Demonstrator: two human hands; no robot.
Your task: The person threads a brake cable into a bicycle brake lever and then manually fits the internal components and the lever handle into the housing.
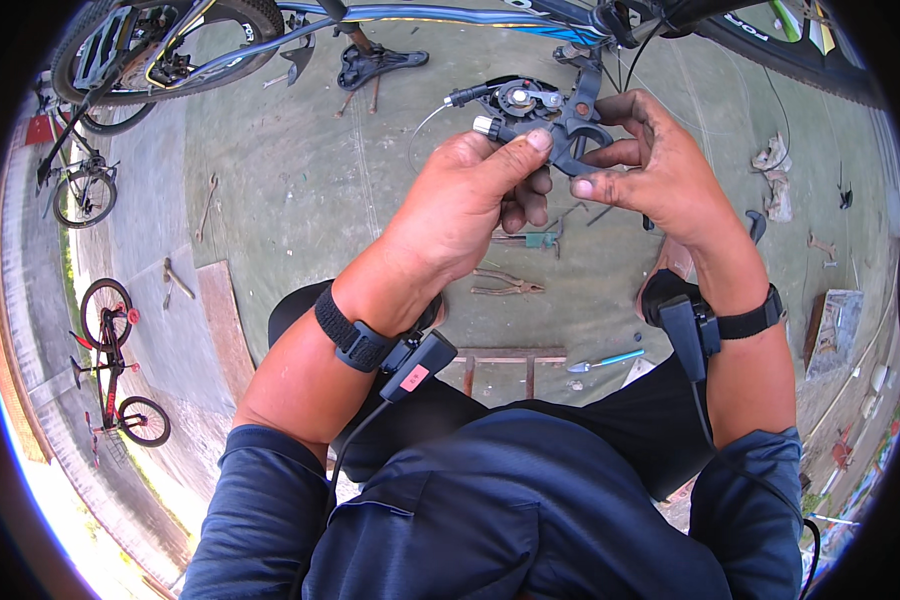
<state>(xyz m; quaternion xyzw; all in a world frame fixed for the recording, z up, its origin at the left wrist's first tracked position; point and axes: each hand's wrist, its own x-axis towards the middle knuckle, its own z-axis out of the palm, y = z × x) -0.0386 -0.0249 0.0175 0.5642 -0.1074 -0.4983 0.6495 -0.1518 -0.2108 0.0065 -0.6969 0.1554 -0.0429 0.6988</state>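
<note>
Holding a black bicycle brake lever assembly up in front of the chest, the person worked over a worn green floor. The left hand was closed around the near end of the assembly, thumb pressed flat along its top and fingers curled underneath, next to the silver barrel adjuster. The right hand, grimy at the fingertips, pinched the curved lever blade between thumb and forefinger, the other fingers loosely bent. A thin cable looped out from the left side of the part.

Both wrists wore black straps with small devices attached. Below the hands, on the floor, lay a pair of pliers, and a blue-handled tool rested nearer the person's knees. A black bicycle saddle sat on the ground farther off, under the frame of a blue bicycle. Well off to the left, a small red bicycle lay beside a wooden plank.
</note>
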